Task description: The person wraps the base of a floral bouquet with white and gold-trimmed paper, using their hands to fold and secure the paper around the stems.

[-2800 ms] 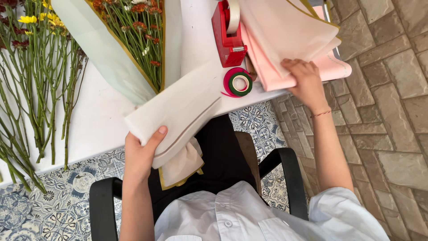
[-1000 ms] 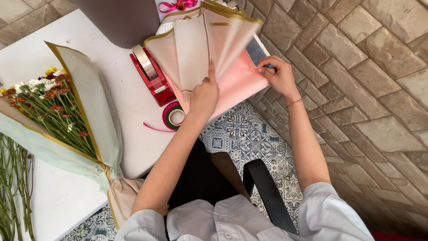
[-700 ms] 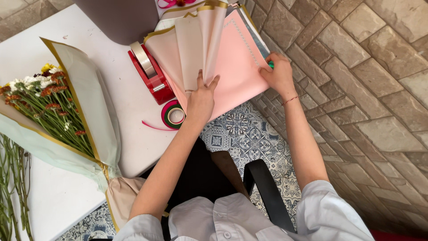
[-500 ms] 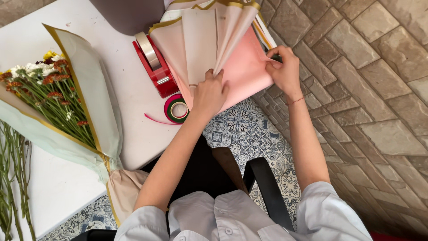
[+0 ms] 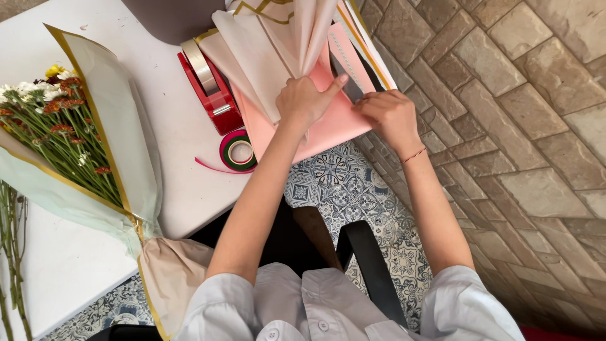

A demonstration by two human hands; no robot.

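Left hand pressed on the stack of pink and beige wrapping sheets at the table's far right corner, fingers curled, forefinger stretched flat. Right hand at the stack's right edge, fingers bent down on it. Red tape dispenser touching the stack's left side; ribbon roll near the front edge; wrapped bouquet well left

The top edge cuts off the wrapping sheets; the left edge cuts the bouquet.
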